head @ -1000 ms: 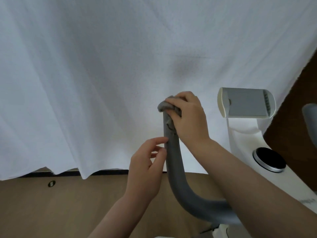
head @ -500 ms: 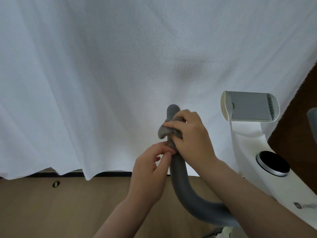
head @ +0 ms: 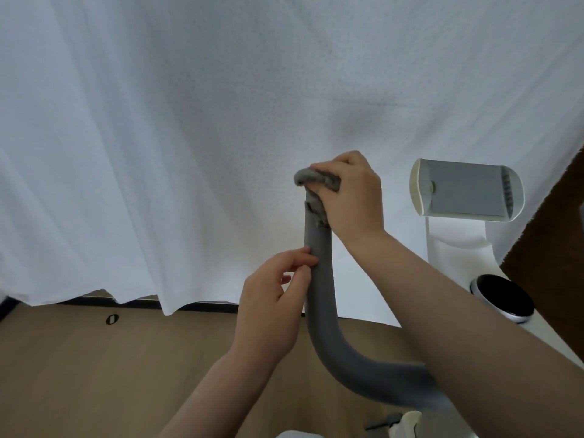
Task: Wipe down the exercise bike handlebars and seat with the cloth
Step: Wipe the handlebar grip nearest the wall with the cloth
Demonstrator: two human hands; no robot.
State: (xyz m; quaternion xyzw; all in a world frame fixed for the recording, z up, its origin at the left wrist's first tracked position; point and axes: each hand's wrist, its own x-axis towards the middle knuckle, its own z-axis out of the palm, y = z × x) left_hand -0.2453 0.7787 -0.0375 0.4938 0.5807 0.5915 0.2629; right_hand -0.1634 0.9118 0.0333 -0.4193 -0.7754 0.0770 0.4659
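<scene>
Cloth (head: 317,182), grey, bunched: wrapped over the top end of the handlebar (head: 319,273), gripped there under the curled fingers of the right hand (head: 350,197), a fold protruding past the fingertips to the left and a ragged edge hanging just below them against the bar. Handlebar, grey, padded, tubular: rises from a bend low in the picture, beneath the right forearm, up to the cloth. Left hand (head: 271,308): below the right-hand fingers, fingers partly curled, thumb and fingertips touching the left side of the bar; whether they pinch it cannot be told. Bike frame (head: 455,257), white: right of the right-hand fingers, carrying a grey tablet holder (head: 466,189) and a round black knob (head: 502,298). Floor (head: 94,374), wood-toned, with a small dark oval mark (head: 112,319), left of the left-hand fingers. Curtain (head: 189,121), white, hanging beyond both hands.
</scene>
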